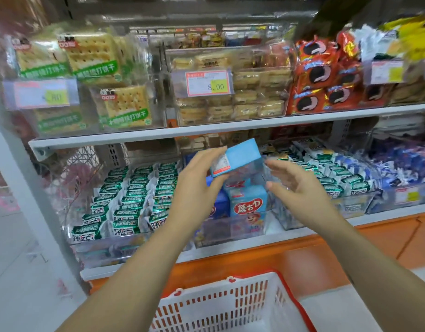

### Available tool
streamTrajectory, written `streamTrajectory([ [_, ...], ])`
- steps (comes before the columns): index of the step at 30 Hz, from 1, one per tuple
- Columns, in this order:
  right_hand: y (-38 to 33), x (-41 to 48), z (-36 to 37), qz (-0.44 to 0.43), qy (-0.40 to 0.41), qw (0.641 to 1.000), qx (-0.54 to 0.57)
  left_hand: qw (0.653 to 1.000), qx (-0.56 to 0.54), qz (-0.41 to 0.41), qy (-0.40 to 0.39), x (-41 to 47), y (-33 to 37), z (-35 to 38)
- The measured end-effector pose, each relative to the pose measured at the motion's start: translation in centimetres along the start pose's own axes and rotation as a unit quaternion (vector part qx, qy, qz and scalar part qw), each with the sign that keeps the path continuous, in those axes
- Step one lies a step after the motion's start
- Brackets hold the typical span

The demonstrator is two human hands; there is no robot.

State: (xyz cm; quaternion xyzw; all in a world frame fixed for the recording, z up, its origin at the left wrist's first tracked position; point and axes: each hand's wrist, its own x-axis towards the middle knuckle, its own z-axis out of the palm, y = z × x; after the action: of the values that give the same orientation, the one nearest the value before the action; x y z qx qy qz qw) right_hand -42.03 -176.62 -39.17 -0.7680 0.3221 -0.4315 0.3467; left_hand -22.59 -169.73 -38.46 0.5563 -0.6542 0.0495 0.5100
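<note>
Box (240, 155), pinched tilted in my left hand (201, 180) with my right hand (295, 185) spread-fingered beside it, could slip from that edge pinch and miss the basket (218, 307).

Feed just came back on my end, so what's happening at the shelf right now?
A person's left hand grips a light blue box above the clear bin of similar boxes on the lower shelf. The right hand is open beside it. A white basket sits below.

White lower shelf (386, 213) under clear bins (230, 232) of green-wrapped snacks (125, 202) and blue boxes (248, 202)
</note>
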Motion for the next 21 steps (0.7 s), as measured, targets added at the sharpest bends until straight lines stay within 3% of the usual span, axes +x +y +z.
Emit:
streamTrajectory([
  [5, 4.2, 1.2, -0.5, 0.043, -0.009, 0.995, -0.085, 0.999, 0.023, -0.02, -0.04, 2.3, -2.1, 2.6],
  [10, 6.1, 1.8, -0.1, 0.069, -0.046, 0.994, -0.075, 0.99, 0.036, -0.079, -0.112, 2.7, -3.9, 4.5],
  [15, 6.7, 2.3, 0.2, 0.043, -0.072, 0.992, -0.091, 0.975, 0.067, -0.099, -0.187, 3.0, -5.3, 5.7],
  [21, 7.3, 2.9, 0.7, 0.006, -0.154, 0.969, -0.192, 0.952, 0.086, -0.115, -0.27, 3.3, -6.0, 5.8],
])
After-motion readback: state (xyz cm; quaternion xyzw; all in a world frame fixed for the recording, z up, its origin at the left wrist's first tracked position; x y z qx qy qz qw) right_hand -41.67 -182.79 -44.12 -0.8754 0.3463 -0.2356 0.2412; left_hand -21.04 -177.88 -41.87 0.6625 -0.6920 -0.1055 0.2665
